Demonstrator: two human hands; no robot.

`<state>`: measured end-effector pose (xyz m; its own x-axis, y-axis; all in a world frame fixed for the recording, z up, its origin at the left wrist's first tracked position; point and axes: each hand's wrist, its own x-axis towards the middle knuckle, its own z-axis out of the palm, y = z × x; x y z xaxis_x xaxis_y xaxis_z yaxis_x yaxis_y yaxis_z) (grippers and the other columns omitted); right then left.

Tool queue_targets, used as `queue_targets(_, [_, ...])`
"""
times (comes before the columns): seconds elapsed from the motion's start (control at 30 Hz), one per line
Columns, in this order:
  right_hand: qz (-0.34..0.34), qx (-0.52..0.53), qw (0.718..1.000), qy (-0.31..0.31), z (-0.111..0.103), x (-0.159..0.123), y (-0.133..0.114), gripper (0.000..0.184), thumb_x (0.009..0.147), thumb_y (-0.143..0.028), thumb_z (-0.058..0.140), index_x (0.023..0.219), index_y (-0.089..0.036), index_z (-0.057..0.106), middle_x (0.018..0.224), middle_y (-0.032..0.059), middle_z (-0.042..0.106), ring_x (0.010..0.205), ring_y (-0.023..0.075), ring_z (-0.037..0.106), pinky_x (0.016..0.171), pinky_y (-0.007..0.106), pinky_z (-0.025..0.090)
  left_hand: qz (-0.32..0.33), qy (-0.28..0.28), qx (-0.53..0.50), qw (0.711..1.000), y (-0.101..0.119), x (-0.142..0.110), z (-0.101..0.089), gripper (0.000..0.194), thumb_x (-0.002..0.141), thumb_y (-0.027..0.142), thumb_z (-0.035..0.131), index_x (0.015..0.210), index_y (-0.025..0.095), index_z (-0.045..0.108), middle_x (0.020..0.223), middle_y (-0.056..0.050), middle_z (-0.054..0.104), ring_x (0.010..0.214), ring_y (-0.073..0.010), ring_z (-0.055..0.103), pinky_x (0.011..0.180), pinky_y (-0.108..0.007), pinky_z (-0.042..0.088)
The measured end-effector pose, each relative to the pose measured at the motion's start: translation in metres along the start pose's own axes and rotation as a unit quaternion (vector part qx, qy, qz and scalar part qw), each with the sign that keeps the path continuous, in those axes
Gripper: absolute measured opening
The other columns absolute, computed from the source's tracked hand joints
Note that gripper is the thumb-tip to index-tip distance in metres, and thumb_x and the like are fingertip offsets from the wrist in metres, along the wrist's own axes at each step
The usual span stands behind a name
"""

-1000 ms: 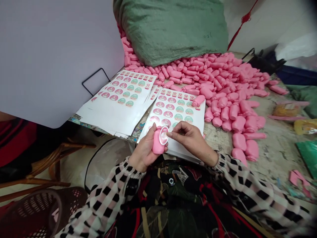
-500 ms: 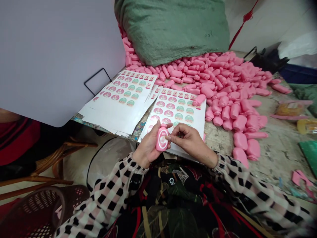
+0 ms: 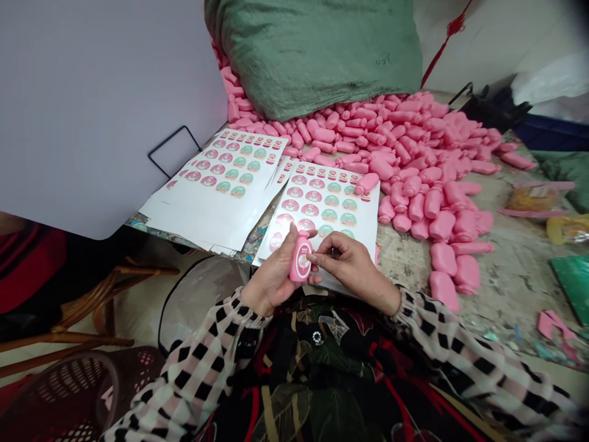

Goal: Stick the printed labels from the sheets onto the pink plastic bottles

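The left hand (image 3: 270, 279) is holding a pink bottle (image 3: 301, 263) in a closed wrap, fingers curling round its back, just above the near edge of a sticker sheet (image 3: 317, 212). The bottle is standing nearly upright in that grip, its long axis pointing away from the person and leaning slightly toward the right, with its narrow capped end farthest out. A round label (image 3: 303, 261) is sitting on the face turned up toward the camera. The right hand (image 3: 352, 268) is reaching in from the right, its thumb and forefinger (image 3: 318, 258) pinching narrowly just beside the bottle's right flank; whether they are touching it or holding anything is too small to tell. The left hand is the nearer one, carrying the bottle, while the sheet is lying on the table (image 3: 508, 288) near its edge, with a heap of pink bottles (image 3: 405, 147) spreading along the far side and right.
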<state>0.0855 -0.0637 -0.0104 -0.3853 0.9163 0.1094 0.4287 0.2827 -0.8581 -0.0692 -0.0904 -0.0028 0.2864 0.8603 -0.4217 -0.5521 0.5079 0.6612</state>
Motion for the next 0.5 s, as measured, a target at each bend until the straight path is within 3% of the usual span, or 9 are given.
queue_targets(0.07, [-0.003,-0.007,1.000,-0.012,0.000,-0.002,0.001,0.018,0.080,-0.035,0.063,0.072,-0.020,0.057,0.074,-0.0016,0.059,0.070,0.0124,0.053,0.064,0.025,0.039,-0.014,-0.019,0.058,0.998,0.001,-0.006,-0.001,0.057,0.080,0.046,0.060,0.128,0.023,0.042,0.080,-0.001,0.052,0.062,-0.0115,0.056,0.055,-0.028,0.053])
queue_targets(0.13, [-0.018,-0.010,0.999,-0.033,-0.001,-0.004,0.002,0.015,0.081,-0.033,0.062,0.075,-0.020,0.057,0.075,-0.0016,0.059,0.071,0.0120,0.053,0.064,0.025,0.039,-0.031,-0.043,0.113,0.992,0.003,-0.011,-0.003,0.068,0.073,0.025,0.071,0.131,0.025,0.034,0.082,0.000,0.054,0.062,-0.0116,0.057,0.057,-0.028,0.052])
queue_targets(0.2, [-0.042,-0.012,0.998,-0.054,-0.005,-0.006,0.003,0.013,0.082,-0.032,0.061,0.077,-0.020,0.058,0.076,-0.0012,0.058,0.072,0.0118,0.052,0.065,0.025,0.039,-0.047,-0.056,0.139,0.988,0.003,-0.014,-0.006,0.074,0.069,0.011,0.071,0.130,0.025,0.031,0.083,0.000,0.055,0.064,-0.0126,0.059,0.061,-0.029,0.052])
queue_targets(0.3, [-0.066,-0.046,0.995,-0.062,-0.015,-0.006,0.006,0.012,0.085,-0.030,0.058,0.079,-0.020,0.058,0.079,0.0001,0.057,0.074,0.0124,0.051,0.068,0.026,0.039,-0.061,-0.059,0.133,0.987,0.003,-0.017,-0.010,0.066,0.071,0.008,0.065,0.125,0.023,0.029,0.082,-0.001,0.058,0.065,-0.0142,0.062,0.064,-0.031,0.052])
queue_targets(0.4, [-0.040,-0.058,0.997,-0.009,-0.022,-0.004,0.008,0.013,0.084,-0.033,0.058,0.081,-0.020,0.057,0.080,0.0004,0.056,0.074,0.0130,0.050,0.068,0.027,0.039,-0.061,-0.059,0.109,0.990,0.000,-0.016,-0.012,0.061,0.074,0.009,0.062,0.122,0.024,0.027,0.086,-0.003,0.061,0.066,-0.0152,0.064,0.065,-0.033,0.053])
queue_targets(0.5, [-0.018,-0.026,0.999,0.034,-0.014,-0.002,0.001,0.025,0.076,-0.040,0.066,0.087,-0.021,0.055,0.082,-0.0006,0.056,0.073,0.0129,0.050,0.065,0.025,0.039,-0.062,-0.067,0.099,0.991,-0.005,-0.012,-0.007,0.055,0.074,0.010,0.062,0.117,0.024,0.030,0.083,-0.001,0.061,0.068,-0.0163,0.065,0.070,-0.037,0.054])
